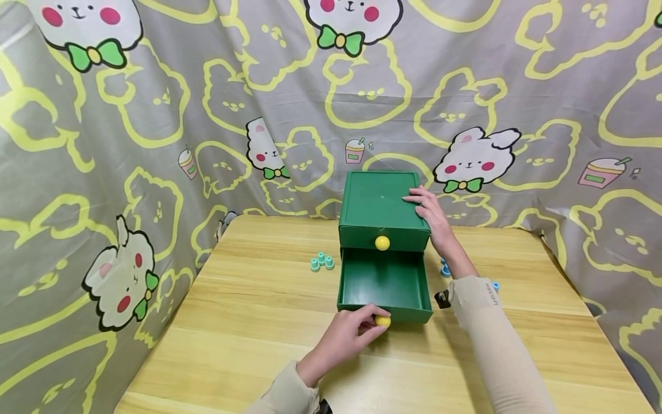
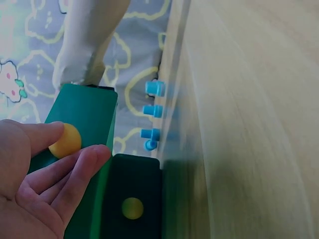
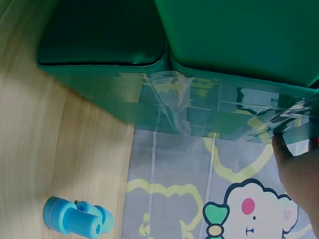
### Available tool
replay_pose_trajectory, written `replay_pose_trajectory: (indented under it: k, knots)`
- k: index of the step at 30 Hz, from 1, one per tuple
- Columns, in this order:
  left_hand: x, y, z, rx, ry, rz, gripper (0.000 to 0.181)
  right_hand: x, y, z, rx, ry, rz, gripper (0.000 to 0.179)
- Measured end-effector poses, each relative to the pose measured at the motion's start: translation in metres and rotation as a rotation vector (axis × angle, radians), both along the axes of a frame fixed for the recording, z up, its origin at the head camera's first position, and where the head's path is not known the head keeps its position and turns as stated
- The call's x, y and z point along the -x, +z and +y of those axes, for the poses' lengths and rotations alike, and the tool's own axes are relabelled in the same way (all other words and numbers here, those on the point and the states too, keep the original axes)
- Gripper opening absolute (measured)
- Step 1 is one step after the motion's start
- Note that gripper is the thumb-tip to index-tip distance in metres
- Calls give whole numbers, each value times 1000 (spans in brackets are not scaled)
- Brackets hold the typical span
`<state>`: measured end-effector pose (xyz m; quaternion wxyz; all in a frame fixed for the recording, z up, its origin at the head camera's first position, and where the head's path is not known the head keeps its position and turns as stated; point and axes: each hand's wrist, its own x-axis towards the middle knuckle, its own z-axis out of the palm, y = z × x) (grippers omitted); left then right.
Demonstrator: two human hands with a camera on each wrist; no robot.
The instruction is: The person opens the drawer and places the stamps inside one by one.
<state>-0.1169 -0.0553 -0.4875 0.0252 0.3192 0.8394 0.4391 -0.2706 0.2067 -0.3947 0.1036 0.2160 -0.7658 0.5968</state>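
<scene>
A green drawer cabinet [image 1: 381, 198] stands on the wooden table. Its upper drawer front carries a yellow knob [image 1: 382, 243] and is closed. Below, a green drawer [image 1: 383, 279] is pulled out, and no contents show in it. My left hand [image 1: 345, 336] pinches this drawer's yellow knob [image 2: 66, 141] between thumb and fingers. Nearer the tabletop in the left wrist view is a shaded green front with another yellow knob [image 2: 132, 208]. My right hand [image 1: 433, 217] rests on the cabinet's upper right edge, fingers spread over the top. Part of that hand [image 3: 301, 172] shows in the right wrist view.
Several small teal pegs [image 1: 322, 261] stand on the table left of the cabinet. Blue pegs [image 3: 75, 217] lie to its right, partly hidden by the right forearm in the head view. A patterned curtain [image 1: 279, 92] hangs behind the table [image 1: 248, 322]. Clear tape spans the cabinet's side.
</scene>
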Motion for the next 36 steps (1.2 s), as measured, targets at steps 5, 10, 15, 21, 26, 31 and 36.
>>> replay_pose_trajectory:
  k: [5,10,15,21,26,31,36]
  knots:
    - [-3,-2,-1,29,-12,24,25,1,0,1,-15,-3,-2,41]
    - [-5,-1,-6,28,-4,45,31,14,-15,5,-9,-5,3,43]
    - [-3,5,-14,-59,45,48,24,27,-29,10,-19,-28,14,44]
    - [3,9,-24,-233,89,72,18,18,-20,7,-5,-13,-9,43]
    - [7,13,-32,-371,151,185,12,3,-3,0,-7,-2,-28,42]
    - [11,19,-42,-472,284,293,14,-1,1,-1,-5,-6,-29,42]
    - [20,25,-51,-527,423,326,15,1,0,0,0,-8,-20,42]
